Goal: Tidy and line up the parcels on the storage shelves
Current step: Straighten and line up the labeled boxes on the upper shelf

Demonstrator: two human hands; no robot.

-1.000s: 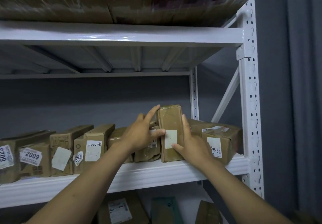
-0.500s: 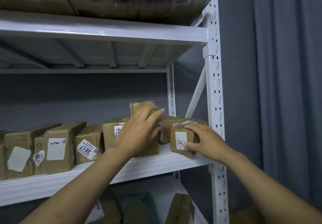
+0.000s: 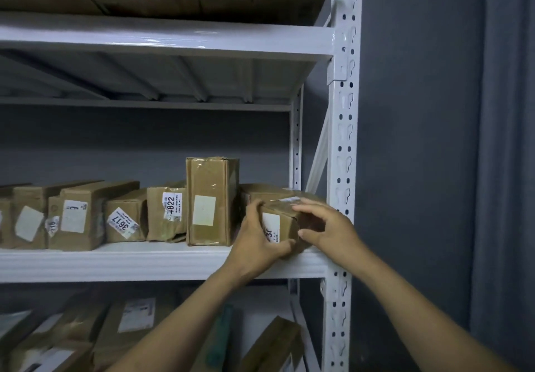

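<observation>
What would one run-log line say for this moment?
step: squaring end parcel | left hand: grips its left side | right hand: grips its right side | place: middle shelf, right end

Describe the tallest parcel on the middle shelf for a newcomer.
On the white rack's middle shelf, follow the parcel row rightward. The tall parcel sits between the 4822 parcel and the end parcel by the post. It alone stands upright, topping the row, its sticker blank.
</observation>
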